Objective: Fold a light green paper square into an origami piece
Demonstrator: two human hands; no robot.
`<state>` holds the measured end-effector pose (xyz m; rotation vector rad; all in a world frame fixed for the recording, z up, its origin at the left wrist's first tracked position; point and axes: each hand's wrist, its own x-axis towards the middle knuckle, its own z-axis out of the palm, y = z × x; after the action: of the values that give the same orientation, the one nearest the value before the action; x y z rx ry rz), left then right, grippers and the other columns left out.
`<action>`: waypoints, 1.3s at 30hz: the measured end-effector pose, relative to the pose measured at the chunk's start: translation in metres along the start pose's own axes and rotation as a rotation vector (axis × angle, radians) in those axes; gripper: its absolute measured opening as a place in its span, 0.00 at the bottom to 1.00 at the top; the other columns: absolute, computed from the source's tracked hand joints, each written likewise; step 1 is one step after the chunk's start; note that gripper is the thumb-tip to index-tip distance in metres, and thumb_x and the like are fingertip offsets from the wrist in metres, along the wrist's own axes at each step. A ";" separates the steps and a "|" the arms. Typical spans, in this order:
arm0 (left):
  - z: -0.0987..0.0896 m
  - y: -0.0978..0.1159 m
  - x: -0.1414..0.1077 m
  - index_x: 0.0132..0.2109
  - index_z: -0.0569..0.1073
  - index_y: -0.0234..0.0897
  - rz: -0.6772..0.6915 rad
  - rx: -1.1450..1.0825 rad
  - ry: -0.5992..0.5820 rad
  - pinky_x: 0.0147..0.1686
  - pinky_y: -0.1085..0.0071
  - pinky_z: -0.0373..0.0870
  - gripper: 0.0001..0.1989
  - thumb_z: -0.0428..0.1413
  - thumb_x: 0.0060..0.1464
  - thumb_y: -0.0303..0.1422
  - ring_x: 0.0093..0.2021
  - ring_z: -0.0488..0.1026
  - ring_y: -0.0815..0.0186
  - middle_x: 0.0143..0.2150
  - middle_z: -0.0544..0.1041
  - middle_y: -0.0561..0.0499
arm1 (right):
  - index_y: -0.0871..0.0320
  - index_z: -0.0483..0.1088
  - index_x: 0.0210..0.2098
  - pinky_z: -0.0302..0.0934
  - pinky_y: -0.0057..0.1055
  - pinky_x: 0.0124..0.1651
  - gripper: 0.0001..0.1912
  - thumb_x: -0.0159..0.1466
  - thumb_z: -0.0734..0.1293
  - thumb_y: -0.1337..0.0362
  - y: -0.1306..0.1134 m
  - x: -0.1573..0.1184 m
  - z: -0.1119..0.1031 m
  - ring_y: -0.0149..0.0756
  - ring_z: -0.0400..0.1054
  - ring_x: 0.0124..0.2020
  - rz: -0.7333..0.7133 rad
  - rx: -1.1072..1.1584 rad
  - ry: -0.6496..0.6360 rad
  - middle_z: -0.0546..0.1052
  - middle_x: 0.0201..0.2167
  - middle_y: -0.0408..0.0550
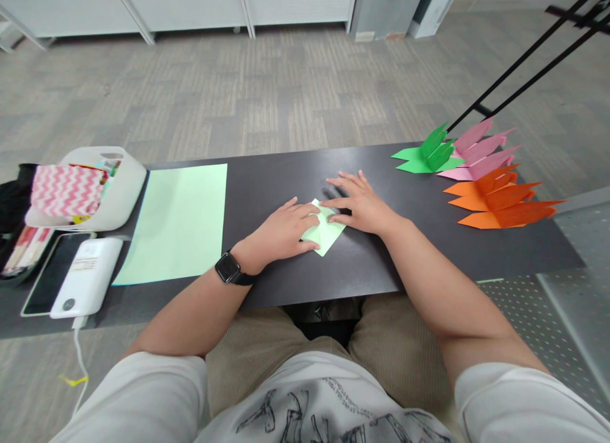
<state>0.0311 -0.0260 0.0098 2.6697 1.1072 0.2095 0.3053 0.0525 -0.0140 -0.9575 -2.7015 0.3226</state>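
A small folded piece of pale green paper (325, 234) lies on the dark table in front of me, one corner pointing towards my body. My left hand (284, 230) rests flat on its left side, fingers stretched out over the paper. My right hand (358, 204) touches its right side with thumb and index finger, the other fingers spread on the tabletop. Neither hand grasps the paper; both press it from above. Parts of its folds are hidden under the fingers.
Pale green sheets (183, 220) lie to my left. Beyond them are a white basket (128, 176), a phone (50, 271) and a white power bank (88, 274) with a cable. At right stand green (430, 154), pink (481, 152) and orange (500, 201) folded paper pieces.
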 end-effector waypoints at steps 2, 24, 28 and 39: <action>0.000 -0.001 0.000 0.63 0.75 0.37 0.008 -0.004 -0.003 0.78 0.43 0.51 0.26 0.63 0.66 0.47 0.73 0.68 0.48 0.72 0.71 0.38 | 0.37 0.79 0.61 0.34 0.77 0.77 0.21 0.69 0.75 0.53 0.001 -0.001 -0.001 0.62 0.48 0.80 0.000 0.006 -0.008 0.64 0.76 0.47; -0.016 -0.035 -0.007 0.58 0.82 0.39 -0.108 -0.027 -0.011 0.51 0.58 0.72 0.16 0.54 0.70 0.34 0.48 0.78 0.55 0.50 0.81 0.44 | 0.39 0.79 0.62 0.32 0.79 0.76 0.22 0.69 0.75 0.51 -0.001 -0.001 -0.003 0.64 0.47 0.80 0.030 0.067 -0.056 0.66 0.74 0.49; -0.016 -0.026 -0.004 0.56 0.81 0.38 -0.172 -0.069 0.015 0.47 0.61 0.72 0.15 0.53 0.71 0.35 0.44 0.78 0.57 0.44 0.80 0.45 | 0.41 0.79 0.62 0.30 0.76 0.77 0.23 0.68 0.75 0.51 -0.005 0.000 -0.004 0.63 0.47 0.80 0.017 0.075 -0.047 0.66 0.74 0.50; -0.018 -0.023 -0.002 0.51 0.81 0.38 -0.305 -0.148 0.103 0.46 0.61 0.72 0.10 0.58 0.66 0.33 0.43 0.77 0.58 0.42 0.82 0.48 | 0.40 0.79 0.61 0.31 0.77 0.77 0.22 0.68 0.75 0.53 -0.020 0.003 0.000 0.63 0.48 0.79 -0.051 0.052 -0.043 0.68 0.72 0.50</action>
<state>0.0103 -0.0091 0.0205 2.3474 1.4510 0.3591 0.2915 0.0396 -0.0079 -0.8757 -2.7370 0.4058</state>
